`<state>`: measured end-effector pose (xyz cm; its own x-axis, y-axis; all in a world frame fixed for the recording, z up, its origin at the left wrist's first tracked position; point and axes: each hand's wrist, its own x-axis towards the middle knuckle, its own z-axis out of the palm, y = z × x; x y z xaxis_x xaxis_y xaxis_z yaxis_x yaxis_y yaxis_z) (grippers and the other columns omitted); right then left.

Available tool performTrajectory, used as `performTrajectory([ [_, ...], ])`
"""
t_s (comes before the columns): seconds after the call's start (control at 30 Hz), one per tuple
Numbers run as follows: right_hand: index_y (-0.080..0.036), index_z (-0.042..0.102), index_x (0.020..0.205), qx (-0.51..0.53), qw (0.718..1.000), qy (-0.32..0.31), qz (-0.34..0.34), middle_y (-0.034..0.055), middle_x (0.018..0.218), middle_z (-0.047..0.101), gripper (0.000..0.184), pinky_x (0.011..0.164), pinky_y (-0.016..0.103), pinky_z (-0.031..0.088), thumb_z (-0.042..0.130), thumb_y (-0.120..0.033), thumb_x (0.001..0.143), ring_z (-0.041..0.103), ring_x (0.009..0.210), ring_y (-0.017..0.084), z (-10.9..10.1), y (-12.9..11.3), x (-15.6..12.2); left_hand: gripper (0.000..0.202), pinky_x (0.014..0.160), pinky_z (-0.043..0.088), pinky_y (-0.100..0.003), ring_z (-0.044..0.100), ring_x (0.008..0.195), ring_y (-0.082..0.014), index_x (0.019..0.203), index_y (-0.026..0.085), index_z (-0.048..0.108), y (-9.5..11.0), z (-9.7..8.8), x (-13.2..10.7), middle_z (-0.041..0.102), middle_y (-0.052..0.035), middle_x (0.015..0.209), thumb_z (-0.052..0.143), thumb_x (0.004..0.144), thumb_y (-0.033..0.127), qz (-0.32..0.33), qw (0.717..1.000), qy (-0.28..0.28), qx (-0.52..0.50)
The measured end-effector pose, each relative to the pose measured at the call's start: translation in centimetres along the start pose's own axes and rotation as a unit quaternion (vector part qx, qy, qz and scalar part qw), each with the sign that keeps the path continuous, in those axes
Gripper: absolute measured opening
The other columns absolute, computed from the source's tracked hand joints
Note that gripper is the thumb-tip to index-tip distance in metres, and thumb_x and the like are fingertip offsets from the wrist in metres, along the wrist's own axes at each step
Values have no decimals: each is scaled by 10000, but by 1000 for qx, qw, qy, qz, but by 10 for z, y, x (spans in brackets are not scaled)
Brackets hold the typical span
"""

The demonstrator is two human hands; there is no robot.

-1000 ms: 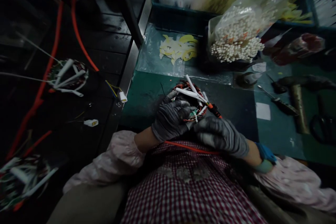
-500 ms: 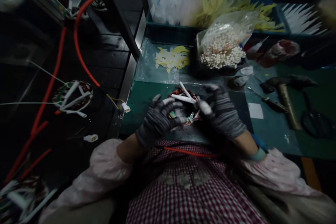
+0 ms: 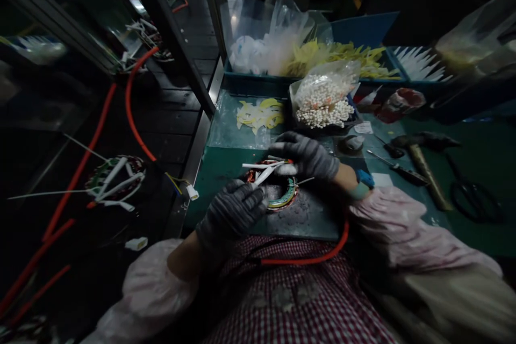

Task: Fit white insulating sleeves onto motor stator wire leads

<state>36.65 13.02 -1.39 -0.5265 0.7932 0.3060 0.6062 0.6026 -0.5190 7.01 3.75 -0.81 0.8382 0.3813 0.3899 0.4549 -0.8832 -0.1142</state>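
Both my hands wear grey knit gloves. A round wound coil ring (image 3: 282,198) with copper windings and white sleeved leads lies on the green mat (image 3: 226,164) in front of me. My left hand (image 3: 231,214) is closed on the ring's near left edge, by a white sleeve (image 3: 262,176). From the far side, my right hand (image 3: 304,156) reaches over the ring with fingers curled on its far rim and the white leads. An orange cable (image 3: 314,255) curves from the ring's right side across my checked apron.
A bag of white tubes (image 3: 324,99), yellow strips (image 3: 258,114) and blue bins (image 3: 363,32) stand behind. A hammer (image 3: 421,158), screwdrivers (image 3: 397,166) and scissors (image 3: 473,199) lie to the right. Another coil ring (image 3: 115,180) and orange cables (image 3: 133,105) lie on the dark surface to the left.
The view tilted up. My right hand moved from the ring's right side over to its far rim. My left hand shifted to the near left edge, and the ring now lies flat.
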Motion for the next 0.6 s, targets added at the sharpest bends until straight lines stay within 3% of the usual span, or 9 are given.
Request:
performTrajectory([
  [0.07, -243, 821, 1193, -131, 973, 172, 82, 125, 1253, 739, 332, 1040, 524, 587, 760, -484, 973, 686, 1121, 301, -4, 1, -9, 246, 1171, 474, -489, 695, 1274, -273, 1242, 288, 778, 6, 9, -7, 830, -37, 1302, 688, 1014, 272, -55, 997, 43, 14],
  [0.13, -226, 811, 1096, -213, 929, 265, 148, 156, 1299, 722, 286, 1177, 668, 461, 759, -477, 969, 607, 1286, 380, -12, 2, -12, 250, 1274, 373, -545, 636, 1404, -297, 1246, 337, 772, 5, 18, -9, 805, -3, 1385, 719, 1012, 405, -89, 994, 55, 13],
  [0.2, -212, 793, 1074, -244, 915, 263, 182, 185, 1431, 674, 256, 1250, 760, 316, 782, -436, 948, 501, 1428, 442, -20, 4, -8, 240, 1294, 367, -524, 617, 1445, -282, 1158, 339, 780, 0, 26, -5, 808, 13, 1377, 776, 984, 505, -71, 996, 57, -11],
  [0.27, -217, 782, 1119, -263, 913, 234, 208, 180, 1531, 628, 215, 1271, 765, 282, 750, -364, 966, 459, 1485, 444, -23, 4, 2, 279, 1260, 434, -478, 639, 1419, -264, 1036, 310, 779, -5, 33, -1, 823, -7, 1328, 872, 907, 538, -54, 995, 67, -46],
  [0.37, -210, 785, 1080, -278, 910, 215, 222, 170, 1524, 635, 157, 1256, 773, 311, 707, -278, 962, 476, 1472, 444, -22, 1, 12, 336, 1192, 514, -495, 672, 1360, -288, 982, 291, 777, 1, 43, 0, 826, -56, 1259, 969, 804, 501, -120, 986, 84, -76],
  [0.5, -232, 764, 892, -272, 902, 267, 203, 150, 1420, 692, 88, 1195, 762, 388, 798, -312, 881, 530, 1376, 447, -23, -2, 9, 265, 1073, 558, -533, 719, 1218, -313, 1032, 263, 777, 30, 55, -8, 819, -74, 1119, 885, 876, 449, -235, 964, 107, -68],
  [0.6, -271, 750, 945, -169, 941, 252, 153, 132, 1280, 743, 109, 1159, 687, 478, 768, -376, 919, 618, 1279, 397, -33, -11, 1, 206, 1034, 525, -524, 724, 1165, -317, 1032, 268, 766, 45, 62, -10, 818, -54, 1043, 822, 910, 424, -258, 958, 127, -20],
])
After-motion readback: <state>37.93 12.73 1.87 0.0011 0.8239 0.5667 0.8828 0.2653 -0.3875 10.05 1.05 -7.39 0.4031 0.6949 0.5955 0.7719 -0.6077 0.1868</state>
